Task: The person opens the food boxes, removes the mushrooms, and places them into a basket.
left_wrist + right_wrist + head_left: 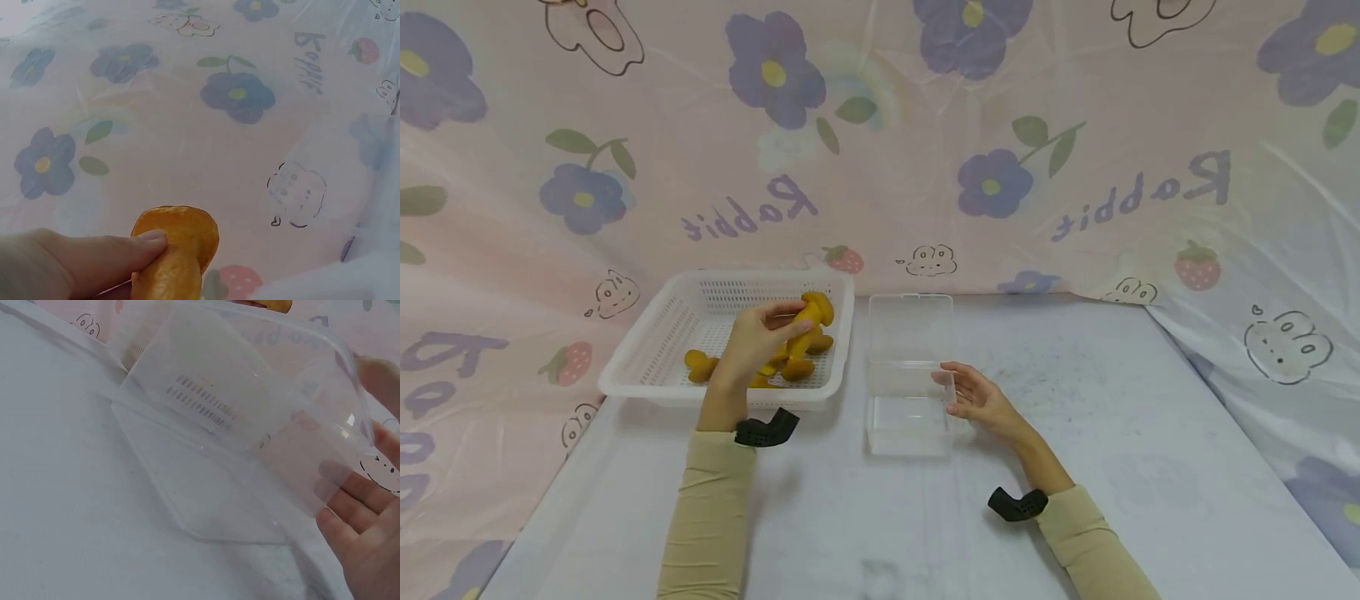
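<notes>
Between thumb and fingers, my left hand [751,343] pinches a yellow-brown mushroom [806,327] over the right part of a white plastic basket [651,333]. The left wrist view shows the thumb pressed just below the cap of this mushroom [176,228]. Several more mushrooms [798,370] lie in the basket, partly hidden by the hand. My right hand [988,404] grips the right side of a clear plastic box [910,442], which stands with its lid [910,327] raised at the back. In the right wrist view, fingertips [334,487] show through the clear wall.
The basket stands at the back left of a white-covered table [1075,433], with the box to its right. A patterned cloth [895,167] hangs behind and along the sides. Each wrist wears a black band piece [1017,505].
</notes>
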`<act>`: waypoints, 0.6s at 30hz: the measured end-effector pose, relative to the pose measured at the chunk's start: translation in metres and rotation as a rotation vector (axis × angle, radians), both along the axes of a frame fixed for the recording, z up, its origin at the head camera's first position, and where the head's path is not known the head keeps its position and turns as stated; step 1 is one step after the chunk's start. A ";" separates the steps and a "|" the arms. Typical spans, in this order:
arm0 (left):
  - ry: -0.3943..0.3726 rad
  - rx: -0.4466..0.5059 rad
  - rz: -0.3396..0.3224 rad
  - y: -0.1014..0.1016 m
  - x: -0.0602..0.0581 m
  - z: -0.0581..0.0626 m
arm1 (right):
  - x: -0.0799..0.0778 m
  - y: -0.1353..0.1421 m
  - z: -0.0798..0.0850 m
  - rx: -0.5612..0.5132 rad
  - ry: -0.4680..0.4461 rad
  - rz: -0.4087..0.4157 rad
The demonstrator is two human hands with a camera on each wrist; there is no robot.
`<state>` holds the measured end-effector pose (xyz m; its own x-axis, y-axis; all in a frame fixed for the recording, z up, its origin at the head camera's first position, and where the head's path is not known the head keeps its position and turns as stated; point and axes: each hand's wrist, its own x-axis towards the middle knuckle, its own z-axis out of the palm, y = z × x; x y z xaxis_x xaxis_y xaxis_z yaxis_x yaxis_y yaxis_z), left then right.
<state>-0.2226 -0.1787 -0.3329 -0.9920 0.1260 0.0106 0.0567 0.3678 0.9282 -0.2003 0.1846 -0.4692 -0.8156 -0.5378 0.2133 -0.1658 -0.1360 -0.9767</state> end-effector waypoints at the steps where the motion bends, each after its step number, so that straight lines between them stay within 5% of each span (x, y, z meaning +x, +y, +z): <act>1: 0.001 -0.001 0.010 -0.002 -0.001 0.000 | 0.000 0.000 0.000 -0.001 -0.001 0.002; 18: -0.039 0.078 0.113 -0.035 -0.012 -0.004 | 0.001 0.000 0.000 -0.007 -0.010 -0.005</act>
<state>-0.2346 -0.2133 -0.3369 -0.9996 0.0142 -0.0230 -0.0178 0.2966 0.9548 -0.1996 0.1842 -0.4689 -0.8202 -0.5325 0.2092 -0.1568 -0.1425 -0.9773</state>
